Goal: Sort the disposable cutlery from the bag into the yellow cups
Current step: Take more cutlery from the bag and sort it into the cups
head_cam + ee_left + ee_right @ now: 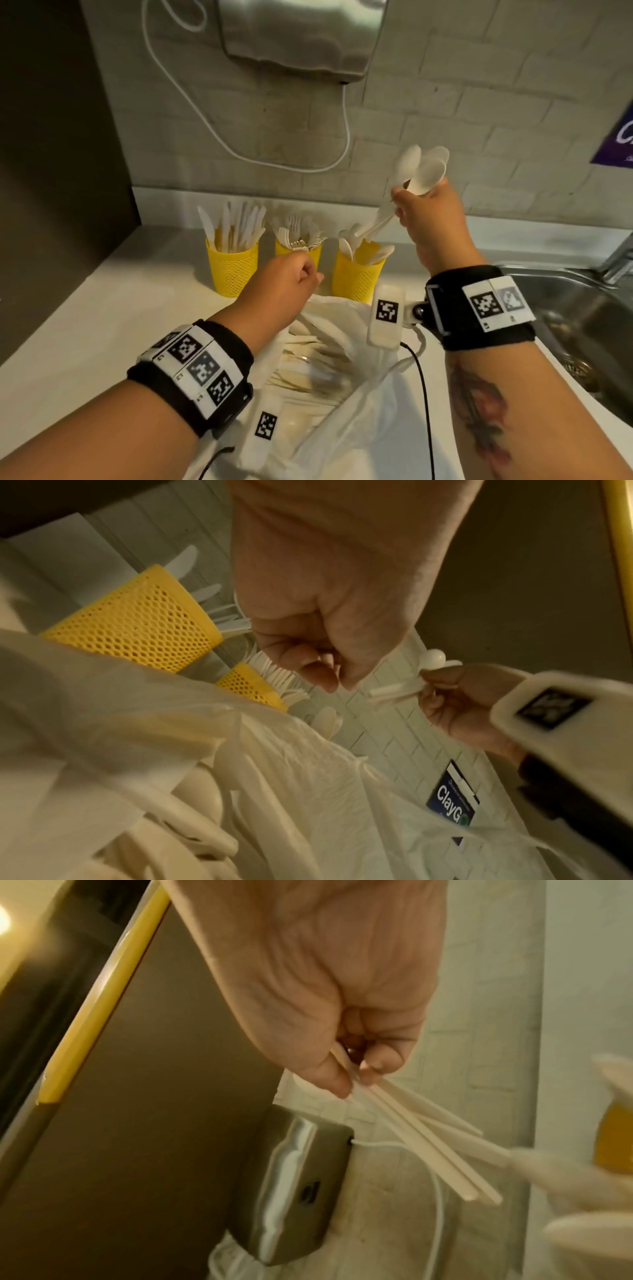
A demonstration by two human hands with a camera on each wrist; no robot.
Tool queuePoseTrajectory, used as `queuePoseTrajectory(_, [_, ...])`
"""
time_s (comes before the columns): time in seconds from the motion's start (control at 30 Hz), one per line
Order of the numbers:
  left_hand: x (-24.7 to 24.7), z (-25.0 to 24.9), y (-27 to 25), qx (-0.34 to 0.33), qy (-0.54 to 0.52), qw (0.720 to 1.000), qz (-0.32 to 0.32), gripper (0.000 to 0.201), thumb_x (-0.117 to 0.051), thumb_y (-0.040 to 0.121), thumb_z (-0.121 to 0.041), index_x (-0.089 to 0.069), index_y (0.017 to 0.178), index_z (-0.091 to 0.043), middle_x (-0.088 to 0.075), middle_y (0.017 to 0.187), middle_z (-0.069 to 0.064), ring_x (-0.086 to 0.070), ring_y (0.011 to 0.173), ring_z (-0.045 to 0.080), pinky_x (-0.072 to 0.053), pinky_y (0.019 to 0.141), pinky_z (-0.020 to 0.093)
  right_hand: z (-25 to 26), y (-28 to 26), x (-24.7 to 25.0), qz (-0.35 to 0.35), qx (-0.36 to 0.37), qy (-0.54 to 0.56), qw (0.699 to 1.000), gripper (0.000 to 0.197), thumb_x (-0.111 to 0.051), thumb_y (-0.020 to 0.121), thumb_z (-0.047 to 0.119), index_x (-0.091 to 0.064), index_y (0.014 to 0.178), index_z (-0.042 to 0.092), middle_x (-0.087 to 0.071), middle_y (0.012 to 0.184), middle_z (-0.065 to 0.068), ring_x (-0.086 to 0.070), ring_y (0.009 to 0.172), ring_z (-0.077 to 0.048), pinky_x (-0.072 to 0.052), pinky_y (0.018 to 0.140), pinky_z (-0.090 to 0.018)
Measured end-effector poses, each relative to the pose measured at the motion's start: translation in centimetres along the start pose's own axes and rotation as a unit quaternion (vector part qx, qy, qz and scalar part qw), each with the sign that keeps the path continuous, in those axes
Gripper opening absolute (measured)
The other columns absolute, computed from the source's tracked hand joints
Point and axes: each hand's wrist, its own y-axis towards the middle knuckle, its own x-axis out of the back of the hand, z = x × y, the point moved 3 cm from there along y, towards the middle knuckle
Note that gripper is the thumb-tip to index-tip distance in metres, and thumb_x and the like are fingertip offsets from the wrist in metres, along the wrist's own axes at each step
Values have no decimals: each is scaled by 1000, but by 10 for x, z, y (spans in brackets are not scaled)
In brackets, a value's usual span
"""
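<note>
Three yellow mesh cups stand at the back of the counter: knives in the left cup [233, 270], forks in the middle cup [298, 248], spoons in the right cup [358, 277]. My right hand [407, 205] grips a bunch of white spoons [424, 168] by the handles, bowls up, above the spoon cup. The spoon handles [428, 1139] fan out below my fingers [356, 1074]. My left hand [308, 274] is curled and holds nothing, hovering over the white plastic bag [342, 394] in front of the fork cup. Loose cutlery lies in the bag.
A steel sink [582, 325] and tap [616, 257] lie to the right. A metal hand dryer [298, 34] with a white cable [191, 102] hangs on the brick wall. A dark panel [51, 137] bounds the white counter [102, 325] on the left.
</note>
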Motion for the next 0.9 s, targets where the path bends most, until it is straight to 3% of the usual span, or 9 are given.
queuePoseTrajectory(0.17, [2,13,-6,18,-19,999,20,11,-62,92,-29,-62,83,-23,-59,68,-5,-63,69,20,-52,67,44,-37,14,-7,-71,-6,-109,991,23,-62,86,27,-57,106,18,-65,93,0,-64,91,-25,-52,76,-36])
queuePoseTrajectory(0.27, [4,20,-11,33,-23,999,21,10,-63,91,-28,-63,83,-23,-59,67,-5,-61,69,20,-51,66,41,-70,15,-22,11,-32,-255,966,32,-60,86,34,-58,111,14,-66,103,-10,-61,102,-33,-47,79,-34])
queuePoseTrajectory(0.37, [7,26,-17,35,-2,999,23,9,-68,88,-28,-65,79,-26,-60,74,-6,-58,71,14,-48,66,33,-94,7,-31,101,-25,-415,904,51,-49,84,55,-59,114,15,-64,114,-14,-55,109,-36,-46,90,-42])
queuePoseTrajectory(0.43, [8,32,-19,10,29,998,47,9,-73,83,-27,-67,76,-29,-61,91,-7,-59,86,12,-51,80,34,-100,3,-32,104,-16,-406,908,65,-49,81,65,-55,126,18,-59,126,-13,-52,117,-34,-43,97,-45])
queuePoseTrajectory(0.53, [0,43,-25,-2,80,985,151,11,-77,80,-27,-71,82,-35,-50,133,-8,-44,126,15,-36,107,31,-97,-3,-32,99,25,-299,949,71,-56,88,53,-30,149,25,-44,147,-9,-42,133,-31,-36,107,-53])
queuePoseTrajectory(0.6, [-10,52,-30,11,131,968,215,14,-76,81,-28,-73,91,-36,-29,156,-6,-23,144,20,-22,115,31,-97,-2,-33,146,69,-360,919,56,-45,97,42,-30,150,30,-45,147,-9,-43,132,-32,-36,107,-54])
queuePoseTrajectory(0.77, [-17,68,-37,75,186,945,258,27,-72,80,-20,-63,98,-39,3,165,5,-16,149,29,-27,117,35,-91,2,-30,198,23,-494,846,58,-43,96,43,-31,149,20,-44,146,-15,-42,132,-36,-36,106,-53])
queuePoseTrajectory(0.83, [-14,68,-37,81,195,944,253,35,-65,81,-6,-61,102,-32,3,164,5,-29,144,32,-36,110,33,-71,-4,-25,167,39,-495,852,73,-51,91,49,-23,152,17,-33,152,-17,-32,139,-36,-30,111,-51])
queuePoseTrajectory(0.9, [-11,65,-40,86,199,944,248,43,-57,79,7,-57,103,-28,-4,163,5,-37,139,35,-40,102,29,-33,-22,-26,142,99,-423,889,70,-60,89,44,-34,147,16,-39,146,-16,-39,134,-33,-34,109,-43])
